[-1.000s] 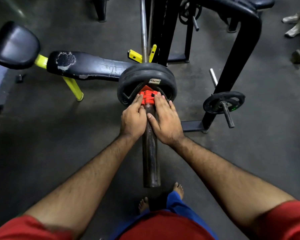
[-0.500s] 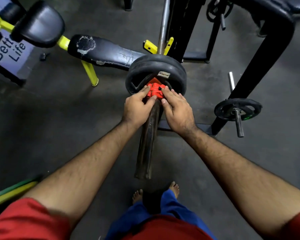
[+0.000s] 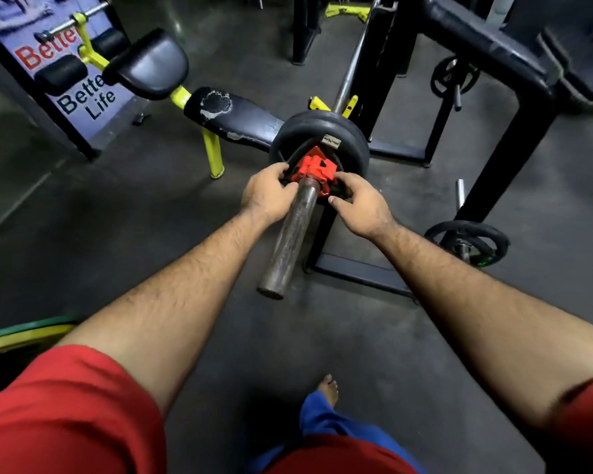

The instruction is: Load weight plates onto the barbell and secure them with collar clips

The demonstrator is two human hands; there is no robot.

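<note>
Both hands work at one red collar clip (image 3: 314, 174) that sits on the barbell sleeve (image 3: 290, 234), pushed up against the face of the black weight plates (image 3: 319, 140) already loaded there. The left hand (image 3: 266, 196) cups the clip's left side with fingers curled together around its edge; the right hand (image 3: 360, 208) pinches the clip's lower right part between thumb and curled fingers. Whether the clip's lever is fully snapped down I cannot tell, since the fingers cover that part.

Several things could go wrong from here. If the lever is left only half closed, the clip would probably grip the worn, rusty-looking sleeve weakly, and the plates could creep outward under load. If a gap remains between clip and plate, hidden by the hands, the plates would be free to shift and rattle. Fingertips sit close to the clip's hinge and to the plate face, so a sudden snap of the lever could pinch skin. A bare foot (image 3: 329, 388) stands on the floor beneath the free end of the sleeve, so a plate sliding off would likely land near it. Pushing hard along the sleeve could also nudge the bar (image 3: 351, 66) in its yellow rack hook (image 3: 350, 104), though it appears seated there.
</note>
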